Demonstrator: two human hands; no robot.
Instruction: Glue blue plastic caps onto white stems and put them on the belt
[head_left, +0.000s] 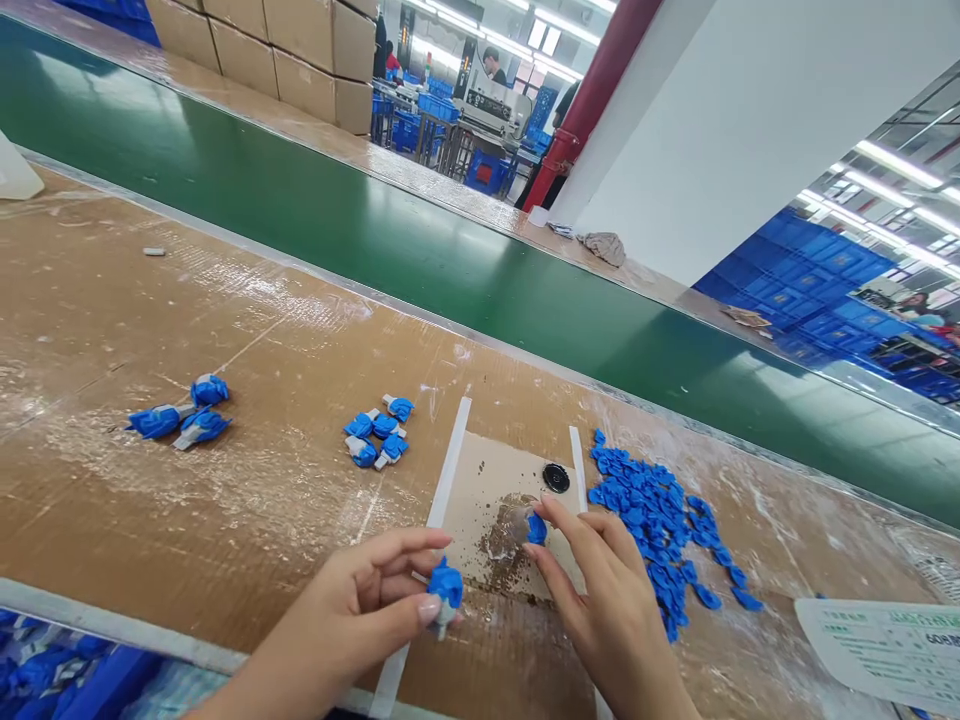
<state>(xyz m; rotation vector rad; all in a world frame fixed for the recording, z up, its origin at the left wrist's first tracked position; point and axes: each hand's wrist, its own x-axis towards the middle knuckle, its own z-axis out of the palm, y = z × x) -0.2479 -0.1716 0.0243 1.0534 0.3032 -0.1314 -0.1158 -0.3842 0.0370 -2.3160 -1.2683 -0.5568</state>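
My left hand (pixel 367 590) holds a small blue-and-pale plastic part (pixel 446 583) between thumb and fingers, above the left tape strip. In my right hand (pixel 604 575), thumb and forefinger pinch a small curved blue piece (pixel 536 528). That piece is over a wet, brownish patch (pixel 504 520) on a light cardboard sheet (pixel 480 465), where something clear and roundish shows partly behind it. A round black cap (pixel 556 477) lies on the sheet just beyond my right fingertips. Right of the sheet spreads a heap of loose blue pieces (pixel 637 500).
Blue-and-grey parts lie in two groups, one nearer (pixel 379 430) and one farther left (pixel 184 415). White tape strips (pixel 452 455) flank the sheet. A green conveyor belt (pixel 420 240) runs behind the table. A printed label card (pixel 885 640) is at right; a blue bin (pixel 112 690) at lower left.
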